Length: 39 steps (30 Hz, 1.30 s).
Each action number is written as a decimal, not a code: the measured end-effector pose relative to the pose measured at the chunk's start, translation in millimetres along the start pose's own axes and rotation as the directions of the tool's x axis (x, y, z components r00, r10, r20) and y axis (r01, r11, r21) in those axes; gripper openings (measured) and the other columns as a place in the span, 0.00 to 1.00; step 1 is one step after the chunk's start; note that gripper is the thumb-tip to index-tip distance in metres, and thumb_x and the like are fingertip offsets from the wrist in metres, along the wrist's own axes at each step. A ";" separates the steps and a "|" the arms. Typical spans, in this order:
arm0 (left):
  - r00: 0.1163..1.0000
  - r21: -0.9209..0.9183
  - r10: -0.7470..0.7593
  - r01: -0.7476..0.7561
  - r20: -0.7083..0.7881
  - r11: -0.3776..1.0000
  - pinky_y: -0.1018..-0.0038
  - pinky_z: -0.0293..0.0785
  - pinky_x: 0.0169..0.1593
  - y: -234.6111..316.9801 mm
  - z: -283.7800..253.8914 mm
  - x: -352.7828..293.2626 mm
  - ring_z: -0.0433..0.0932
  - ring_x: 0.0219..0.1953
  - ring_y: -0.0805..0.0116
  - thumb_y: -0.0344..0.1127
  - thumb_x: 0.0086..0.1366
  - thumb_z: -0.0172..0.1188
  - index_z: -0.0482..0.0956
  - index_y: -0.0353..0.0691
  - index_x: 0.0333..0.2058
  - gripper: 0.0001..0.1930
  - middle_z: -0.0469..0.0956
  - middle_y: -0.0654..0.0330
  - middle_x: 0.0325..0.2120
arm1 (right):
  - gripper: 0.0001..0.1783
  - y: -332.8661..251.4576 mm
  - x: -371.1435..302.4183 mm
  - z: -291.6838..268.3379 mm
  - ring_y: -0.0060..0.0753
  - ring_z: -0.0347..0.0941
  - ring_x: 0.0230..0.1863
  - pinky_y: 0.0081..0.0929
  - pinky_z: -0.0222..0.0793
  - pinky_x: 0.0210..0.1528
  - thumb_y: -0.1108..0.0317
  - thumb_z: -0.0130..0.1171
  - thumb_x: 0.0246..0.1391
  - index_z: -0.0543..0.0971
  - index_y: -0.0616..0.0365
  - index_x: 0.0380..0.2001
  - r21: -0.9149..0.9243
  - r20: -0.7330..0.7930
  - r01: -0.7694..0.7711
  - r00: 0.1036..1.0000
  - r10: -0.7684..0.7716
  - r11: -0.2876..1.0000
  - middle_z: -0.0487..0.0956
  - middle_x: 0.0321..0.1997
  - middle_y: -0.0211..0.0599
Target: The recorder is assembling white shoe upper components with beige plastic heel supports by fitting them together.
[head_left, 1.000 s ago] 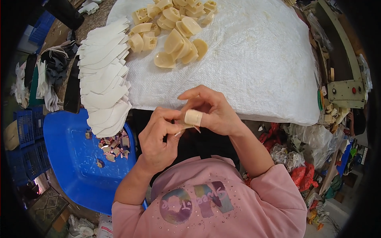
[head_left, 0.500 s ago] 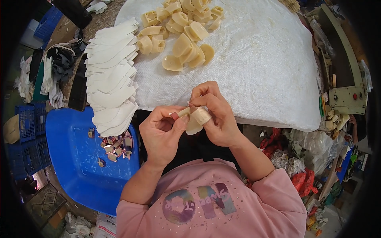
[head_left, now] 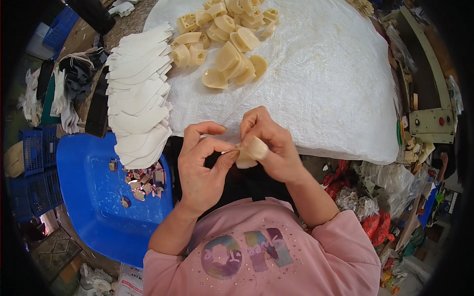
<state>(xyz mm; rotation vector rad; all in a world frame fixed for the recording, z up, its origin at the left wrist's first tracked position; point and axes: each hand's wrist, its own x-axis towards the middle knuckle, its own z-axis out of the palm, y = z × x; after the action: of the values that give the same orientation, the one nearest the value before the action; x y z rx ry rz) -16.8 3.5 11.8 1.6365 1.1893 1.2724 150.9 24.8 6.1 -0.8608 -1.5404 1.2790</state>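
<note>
A small cream shoe heel [head_left: 256,148] with a curved, flared end is in my right hand [head_left: 281,152], the fingers wrapped round its side and top. My left hand [head_left: 198,165] pinches a thin pale edge at the heel's left side between thumb and a finger, with the forefinger lifted and bent above. Whether that edge is a strip of covering or the heel itself is hidden by the fingertips. Both hands are in front of my body, at the near edge of the white-covered table. A pile of similar cream heels [head_left: 228,56] lies beyond them.
Overlapping white cut pieces [head_left: 138,93] hang in a row at the table's left. Below them, a blue basin [head_left: 94,217] holds small shiny purplish blocks [head_left: 143,183]. White woven sheeting [head_left: 321,84] covers the table. At right stand a greenish machine frame [head_left: 432,116] and plastic bags [head_left: 390,182].
The heel has turned slightly in my right hand. My left forefinger has lifted away, and the reddish bit that showed at the left fingertips is no longer visible.
</note>
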 end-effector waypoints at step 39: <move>0.999 -0.267 -0.053 0.053 0.007 0.962 0.76 0.63 0.49 4.3 30.1 -17.3 0.67 0.44 0.71 0.57 0.68 0.33 0.54 0.29 0.56 0.34 0.66 0.52 0.45 | 0.09 4.2 -2.3 21.8 0.21 0.69 0.27 0.16 0.69 0.22 0.64 0.50 0.58 0.72 0.60 0.34 0.338 0.207 -0.193 0.970 0.127 0.921 0.70 0.36 0.36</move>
<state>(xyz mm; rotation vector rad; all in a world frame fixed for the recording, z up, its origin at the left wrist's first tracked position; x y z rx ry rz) 12.0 -14.6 3.5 1.3989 1.0049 1.3360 130.9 16.5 0.8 -0.6579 -1.3340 1.7350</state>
